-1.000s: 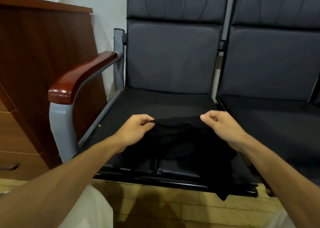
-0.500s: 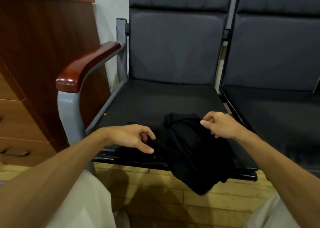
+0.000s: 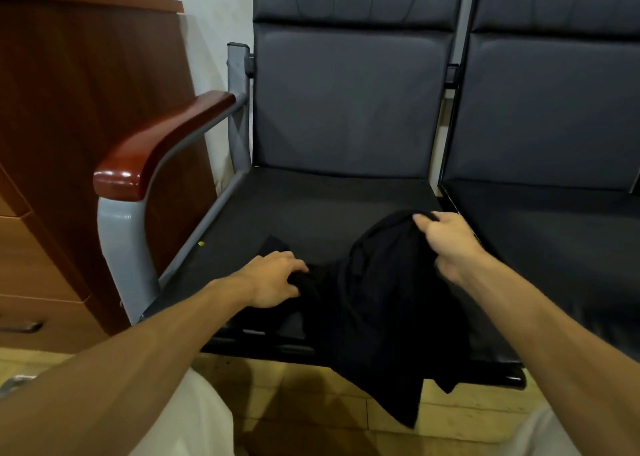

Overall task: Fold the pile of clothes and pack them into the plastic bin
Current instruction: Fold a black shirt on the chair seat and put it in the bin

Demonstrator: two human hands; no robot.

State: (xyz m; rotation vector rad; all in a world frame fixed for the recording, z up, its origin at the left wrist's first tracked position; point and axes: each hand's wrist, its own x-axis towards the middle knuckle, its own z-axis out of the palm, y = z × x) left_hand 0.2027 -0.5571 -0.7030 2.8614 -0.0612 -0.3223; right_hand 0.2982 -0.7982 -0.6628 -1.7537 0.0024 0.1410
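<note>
The black garment point(image 3: 381, 317) lies bunched on the front of the chair seat point(image 3: 311, 206), with a good part of it hanging over the front edge towards the floor point(image 3: 311, 403). The right hand point(image 3: 446, 244) has its fingers curled round the top edge and holds it up off the seat. The left hand point(image 3: 273, 279) is low on the cloth's left part, fingers bent into it, and seems to grip a fold there. The bin is not in view. The main risk is the overhang. If either hand lets go to take a new hold, the weight of the hanging part could drag the whole garment off the seat and onto the floor. The cloth is crumpled, and black on a black seat, so edges and corners are hard to pick out. A hand could catch two layers or the wrong hem and set a crooked fold. Pulling the hands apart too hard could twist the bunch rather than spread it. The seat is narrow, so a flattened garment may spill over its sides. No brand, label or writing can be read on the garment, the seat or anything else in view.
</note>
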